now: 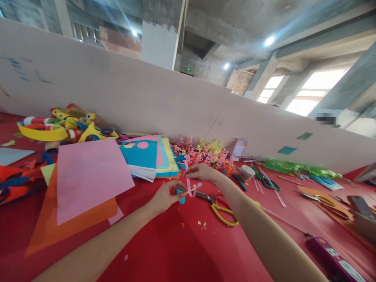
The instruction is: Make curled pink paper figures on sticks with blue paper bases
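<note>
My left hand (pixel 166 197) is pinched on a small paper piece, a blue scrap with a thin yellow strip (pixel 191 190) sticking out to the right. Just above it, my right hand (pixel 200 171) pinches the top of a pink paper strip (pixel 188 184) that hangs down and curls toward the left hand. Both hands hover over the red table (pixel 176 243). Yellow-handled scissors (pixel 219 207) lie on the table right beside them, under my right forearm.
Pink and orange paper sheets (pixel 88 176) lie at the left, a stack of coloured sheets (pixel 149 156) behind the hands. A pile of small paper curls (pixel 205 154) sits by the white wall. More scissors (pixel 268 182), a tape roll (pixel 245 172), a phone (pixel 361 205) lie at the right.
</note>
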A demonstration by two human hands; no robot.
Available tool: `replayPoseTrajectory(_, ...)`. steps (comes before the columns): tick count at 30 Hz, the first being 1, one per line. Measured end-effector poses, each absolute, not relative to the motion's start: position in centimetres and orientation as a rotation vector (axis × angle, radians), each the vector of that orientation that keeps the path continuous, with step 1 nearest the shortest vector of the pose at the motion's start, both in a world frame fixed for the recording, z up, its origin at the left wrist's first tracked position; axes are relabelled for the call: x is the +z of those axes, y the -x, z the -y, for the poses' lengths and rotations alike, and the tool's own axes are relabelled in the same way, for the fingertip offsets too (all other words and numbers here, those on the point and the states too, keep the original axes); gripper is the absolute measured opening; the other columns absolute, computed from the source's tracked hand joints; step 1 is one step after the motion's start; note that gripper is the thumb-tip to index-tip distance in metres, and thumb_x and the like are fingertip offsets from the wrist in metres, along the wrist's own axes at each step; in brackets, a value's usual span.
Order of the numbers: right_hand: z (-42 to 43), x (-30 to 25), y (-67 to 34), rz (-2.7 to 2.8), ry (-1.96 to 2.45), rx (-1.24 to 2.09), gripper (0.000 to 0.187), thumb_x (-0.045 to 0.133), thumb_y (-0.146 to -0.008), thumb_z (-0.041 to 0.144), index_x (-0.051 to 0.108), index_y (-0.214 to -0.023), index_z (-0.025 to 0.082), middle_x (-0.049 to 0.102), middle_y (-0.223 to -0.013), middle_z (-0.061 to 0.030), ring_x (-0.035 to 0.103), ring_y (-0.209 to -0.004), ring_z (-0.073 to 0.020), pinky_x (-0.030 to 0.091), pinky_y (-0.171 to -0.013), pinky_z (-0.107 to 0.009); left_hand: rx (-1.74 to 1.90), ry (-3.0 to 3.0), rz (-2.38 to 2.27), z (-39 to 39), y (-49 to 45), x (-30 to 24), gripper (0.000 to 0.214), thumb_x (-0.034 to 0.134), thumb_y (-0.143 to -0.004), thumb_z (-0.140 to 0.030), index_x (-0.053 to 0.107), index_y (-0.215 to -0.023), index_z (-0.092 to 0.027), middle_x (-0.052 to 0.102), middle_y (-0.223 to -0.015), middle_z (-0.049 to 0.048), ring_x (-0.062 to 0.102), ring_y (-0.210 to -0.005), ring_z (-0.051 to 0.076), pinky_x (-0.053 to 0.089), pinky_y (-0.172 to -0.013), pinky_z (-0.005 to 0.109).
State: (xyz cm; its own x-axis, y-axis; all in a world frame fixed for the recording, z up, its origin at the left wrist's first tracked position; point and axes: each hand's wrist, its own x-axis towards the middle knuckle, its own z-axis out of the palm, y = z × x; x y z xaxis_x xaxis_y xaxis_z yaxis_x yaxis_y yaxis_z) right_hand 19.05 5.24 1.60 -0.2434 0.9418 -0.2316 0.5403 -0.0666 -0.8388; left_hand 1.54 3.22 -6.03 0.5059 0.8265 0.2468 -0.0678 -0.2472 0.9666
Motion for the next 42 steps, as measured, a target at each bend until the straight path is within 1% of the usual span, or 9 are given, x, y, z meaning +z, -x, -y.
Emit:
replayPoseTrajectory(4, -4.7, 0.1, -20.3, 1.708, 1.588, 1.308, 0.019, 0.056, -0.068, 0.015, 0.071, -0.080, 0.014, 0.068, -0.071, -0.0005, 0.059, -0.067, -0.0120, 0.046, -0.067, -0.023, 1.000, -1.509, -0.642, -3.3, -1.7, -6.2, 0.022, 0.069, -0.067, -0.027, 0.060, -0.085, -0.018, 0.067, -0.085, 0.0038, 0.063, -0.083, 0.018, 0.048, -0.078, 0.032)
replayPoseTrajectory(6, -4.4, -0.6, -21.0, 1.723, 1.590, 1.243, 0.021, 0.058, -0.065, 0.017, 0.071, -0.081, 0.014, 0.069, -0.072, -0.0013, 0.061, -0.070, -0.0143, 0.047, -0.067, -0.025, 0.998, -1.458, -0.655, -3.4, -1.7, -6.3, 0.027, 0.070, -0.066, -0.028, 0.061, -0.089, -0.018, 0.067, -0.087, 0.0049, 0.063, -0.085, 0.019, 0.048, -0.079, 0.033)
replayPoseTrajectory(10, -3.3, -1.9, -21.6, 1.750, 1.637, 1.022, 0.021, 0.059, -0.069, 0.026, 0.071, -0.079, 0.013, 0.068, -0.068, -0.0023, 0.060, -0.066, -0.0163, 0.045, -0.065, -0.027, 0.988, -1.366, -0.693, -3.5, -1.5, -6.4, 0.034, 0.071, -0.066, -0.031, 0.063, -0.096, -0.017, 0.070, -0.085, 0.0055, 0.064, -0.085, 0.021, 0.048, -0.080, 0.034)
replayPoseTrajectory(15, -1.1, -2.8, -20.4, 1.792, 1.728, 0.488, 0.021, 0.063, -0.068, 0.032, 0.072, -0.074, 0.015, 0.068, -0.079, -0.0067, 0.059, -0.076, -0.0197, 0.044, -0.070, -0.029, 1.000, -1.294, -0.721, -3.6, -1.4, -6.6, 0.041, 0.073, -0.064, -0.033, 0.065, -0.101, -0.018, 0.071, -0.089, 0.0058, 0.064, -0.086, 0.021, 0.049, -0.079, 0.034)
replayPoseTrajectory(21, 0.3, -3.2, -19.1, 1.706, 1.614, 0.691, 0.026, 0.054, -0.075, 0.033, 0.069, -0.082, 0.013, 0.068, -0.071, -0.0053, 0.058, -0.064, -0.0167, 0.042, -0.059, -0.025, 1.008, -1.278, -0.717, -3.8, -1.2, -6.7, 0.040, 0.073, -0.064, -0.034, 0.067, -0.100, -0.018, 0.072, -0.096, 0.0071, 0.065, -0.089, 0.022, 0.049, -0.082, 0.035)
replayPoseTrajectory(28, 1.0, -3.2, -18.3, 1.570, 1.606, 0.645, 0.027, 0.054, -0.076, 0.035, 0.070, -0.082, 0.014, 0.069, -0.069, -0.0059, 0.060, -0.061, -0.0181, 0.043, -0.056, -0.025, 1.006, -1.311, -0.758, -3.7, -1.2, -6.4, 0.038, 0.073, -0.064, -0.038, 0.070, -0.096, -0.017, 0.073, -0.098, 0.0070, 0.064, -0.093, 0.025, 0.047, -0.086, 0.040)
replayPoseTrajectory(32, 1.3, -2.6, -18.0, 1.579, 1.630, 0.588, 0.024, 0.054, -0.077, 0.035, 0.070, -0.079, 0.016, 0.068, -0.066, -0.0047, 0.060, -0.060, -0.0174, 0.042, -0.055, -0.024, 1.013, -1.313, -0.773, -3.9, -1.1, -6.5, 0.029, 0.073, -0.063, -0.037, 0.073, -0.087, -0.019, 0.074, -0.090, 0.0046, 0.064, -0.088, 0.023, 0.046, -0.086, 0.037)
replayPoseTrajectory(37, 1.3, -2.2, -17.9, 1.643, 1.682, 0.533, 0.029, 0.054, -0.077, 0.040, 0.069, -0.075, 0.016, 0.062, -0.055, -0.0021, 0.053, -0.049, -0.0135, 0.034, -0.046, -0.022, 1.027, -1.244, -0.739, -4.0, -1.1, -6.7, 0.025, 0.074, -0.064, -0.032, 0.072, -0.085, -0.019, 0.074, -0.087, 0.0032, 0.063, -0.084, 0.019, 0.046, -0.082, 0.031)
replayPoseTrajectory(42, 2.1, -1.9, -18.7, 1.747, 1.662, 0.618, 0.031, 0.048, -0.082, 0.040, 0.067, -0.088, 0.016, 0.069, -0.072, -0.0053, 0.061, -0.062, -0.0169, 0.041, -0.056, -0.024, 1.033, -1.155, -0.698, -4.0, -1.2, -6.8, 0.025, 0.076, -0.062, -0.031, 0.072, -0.083, -0.019, 0.072, -0.082, 0.0021, 0.063, -0.079, 0.017, 0.046, -0.078, 0.029)
